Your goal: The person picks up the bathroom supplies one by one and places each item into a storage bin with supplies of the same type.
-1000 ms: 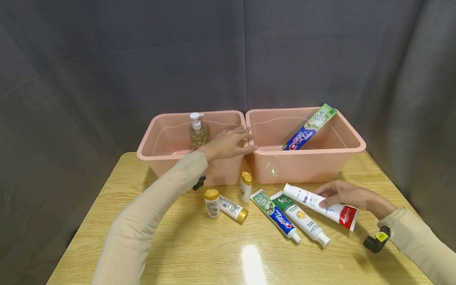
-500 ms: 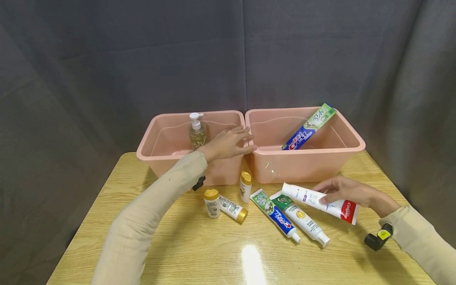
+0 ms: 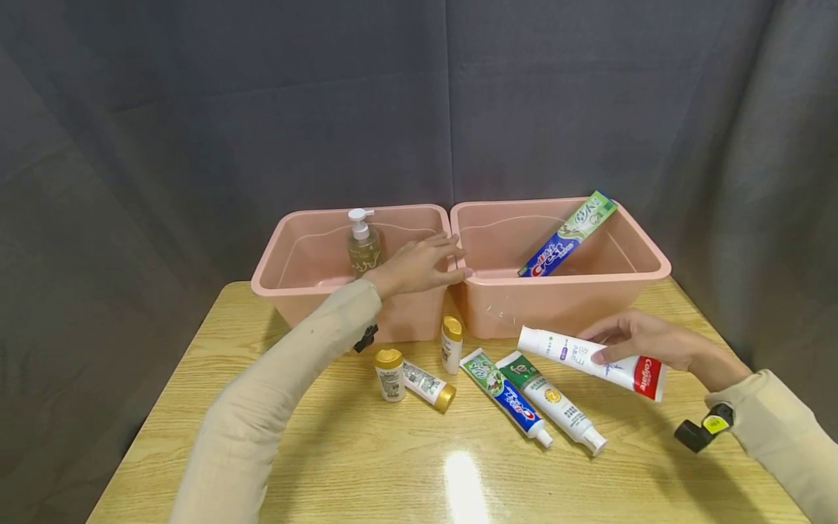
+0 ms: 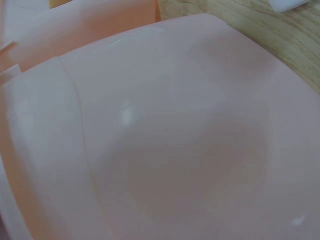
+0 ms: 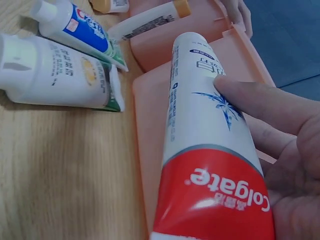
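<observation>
My right hand [image 3: 644, 340] pinches a white and red Colgate toothpaste tube [image 3: 592, 360] between thumb and fingers, holding it above the table in front of the right pink bin [image 3: 543, 309]. In the right wrist view the tube [image 5: 210, 150] fills the middle, its red end toward the camera. My left hand [image 3: 422, 263] rests with extended fingers at the rims where the two bins meet. It lies over the right side of the left pink bin [image 3: 308, 291]. Only bin wall shows in the left wrist view.
A Crest toothpaste box [image 3: 568, 234] leans in the right bin; a pump bottle [image 3: 364, 247] stands in the left. On the table [image 3: 366, 466] lie a Crest tube [image 3: 507, 397], a green and white tube [image 3: 553, 400] and small gold-capped bottles [image 3: 390, 375].
My right hand has lifted the Colgate tube a little higher and shifted slightly to the right. My left hand has stayed at the rims.
</observation>
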Demonstrator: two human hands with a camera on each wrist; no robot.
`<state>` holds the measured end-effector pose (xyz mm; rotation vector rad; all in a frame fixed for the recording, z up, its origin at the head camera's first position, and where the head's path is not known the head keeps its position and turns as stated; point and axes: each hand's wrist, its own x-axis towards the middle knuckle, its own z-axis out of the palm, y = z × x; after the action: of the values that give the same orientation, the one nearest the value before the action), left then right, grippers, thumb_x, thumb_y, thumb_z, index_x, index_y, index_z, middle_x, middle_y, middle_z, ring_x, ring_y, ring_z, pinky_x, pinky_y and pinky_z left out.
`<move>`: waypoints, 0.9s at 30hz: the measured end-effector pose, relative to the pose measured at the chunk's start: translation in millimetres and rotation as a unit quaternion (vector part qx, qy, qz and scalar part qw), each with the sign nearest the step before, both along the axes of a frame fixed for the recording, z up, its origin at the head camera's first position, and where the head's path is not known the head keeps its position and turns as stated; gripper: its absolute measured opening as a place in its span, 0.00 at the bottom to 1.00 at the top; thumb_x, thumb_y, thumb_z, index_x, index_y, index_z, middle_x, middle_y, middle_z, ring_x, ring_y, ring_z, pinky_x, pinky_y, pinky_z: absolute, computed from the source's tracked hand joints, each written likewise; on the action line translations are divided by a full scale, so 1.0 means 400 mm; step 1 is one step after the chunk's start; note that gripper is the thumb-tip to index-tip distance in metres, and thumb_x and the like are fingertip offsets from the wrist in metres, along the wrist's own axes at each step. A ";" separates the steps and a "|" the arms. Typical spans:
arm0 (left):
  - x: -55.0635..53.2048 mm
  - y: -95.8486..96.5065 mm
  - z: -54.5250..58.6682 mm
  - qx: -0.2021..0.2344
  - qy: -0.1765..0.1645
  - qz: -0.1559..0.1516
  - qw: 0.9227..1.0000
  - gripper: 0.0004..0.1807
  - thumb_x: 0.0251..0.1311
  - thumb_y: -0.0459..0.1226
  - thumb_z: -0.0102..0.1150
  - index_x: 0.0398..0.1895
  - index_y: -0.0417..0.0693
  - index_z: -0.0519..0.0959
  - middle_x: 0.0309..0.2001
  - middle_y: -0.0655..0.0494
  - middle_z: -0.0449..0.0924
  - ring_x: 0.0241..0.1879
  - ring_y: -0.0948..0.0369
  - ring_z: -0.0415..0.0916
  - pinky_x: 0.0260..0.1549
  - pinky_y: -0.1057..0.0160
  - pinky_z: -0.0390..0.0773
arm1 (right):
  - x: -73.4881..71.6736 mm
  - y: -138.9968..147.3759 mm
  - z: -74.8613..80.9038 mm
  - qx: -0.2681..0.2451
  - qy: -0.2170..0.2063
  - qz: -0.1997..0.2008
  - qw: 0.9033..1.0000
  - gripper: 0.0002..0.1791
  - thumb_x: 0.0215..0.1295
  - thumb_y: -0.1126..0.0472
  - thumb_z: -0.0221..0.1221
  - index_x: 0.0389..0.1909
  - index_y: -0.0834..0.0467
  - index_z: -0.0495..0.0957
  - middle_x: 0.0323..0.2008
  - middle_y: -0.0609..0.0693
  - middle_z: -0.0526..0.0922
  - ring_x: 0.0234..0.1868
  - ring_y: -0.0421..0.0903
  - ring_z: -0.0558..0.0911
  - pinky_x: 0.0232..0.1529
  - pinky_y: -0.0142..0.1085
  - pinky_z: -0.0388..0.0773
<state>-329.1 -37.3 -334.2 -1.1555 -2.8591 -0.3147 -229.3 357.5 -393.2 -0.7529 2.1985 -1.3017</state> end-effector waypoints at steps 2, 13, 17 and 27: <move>0.001 0.000 0.000 -0.002 0.002 0.000 1.000 0.34 0.71 0.62 0.42 0.70 0.53 0.70 0.76 0.49 0.54 0.75 0.49 0.48 0.72 0.46 0.49 | 0.000 -0.001 0.009 -0.001 0.002 0.002 1.000 0.22 0.66 0.66 0.59 0.60 0.69 0.74 0.50 0.50 0.84 0.39 0.56 0.86 0.35 0.42 0.85; 0.003 0.001 0.000 -0.002 0.002 0.002 1.000 0.33 0.71 0.61 0.43 0.70 0.53 0.70 0.76 0.50 0.54 0.76 0.50 0.48 0.72 0.46 0.49 | 0.007 -0.006 0.046 -0.001 0.045 -0.017 0.999 0.22 0.64 0.64 0.61 0.59 0.67 0.76 0.50 0.47 0.85 0.41 0.53 0.86 0.36 0.45 0.86; 0.004 0.002 -0.001 -0.002 0.002 0.002 1.000 0.33 0.71 0.61 0.43 0.70 0.53 0.70 0.76 0.50 0.55 0.76 0.50 0.48 0.72 0.46 0.49 | 0.006 -0.002 0.061 0.000 0.035 -0.015 0.999 0.22 0.65 0.65 0.60 0.59 0.68 0.75 0.47 0.49 0.86 0.35 0.56 0.87 0.32 0.46 0.85; 0.002 0.001 0.000 -0.003 0.007 0.002 1.000 0.34 0.71 0.61 0.43 0.71 0.53 0.69 0.76 0.50 0.54 0.76 0.50 0.48 0.72 0.46 0.49 | -0.004 0.006 0.098 0.004 0.031 0.001 1.000 0.19 0.67 0.66 0.59 0.58 0.64 0.78 0.46 0.52 0.86 0.35 0.59 0.87 0.32 0.47 0.85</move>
<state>-328.4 -36.7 -334.3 -1.1489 -2.8513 -0.2953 -230.8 359.8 -354.1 -0.8010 2.2498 -1.2845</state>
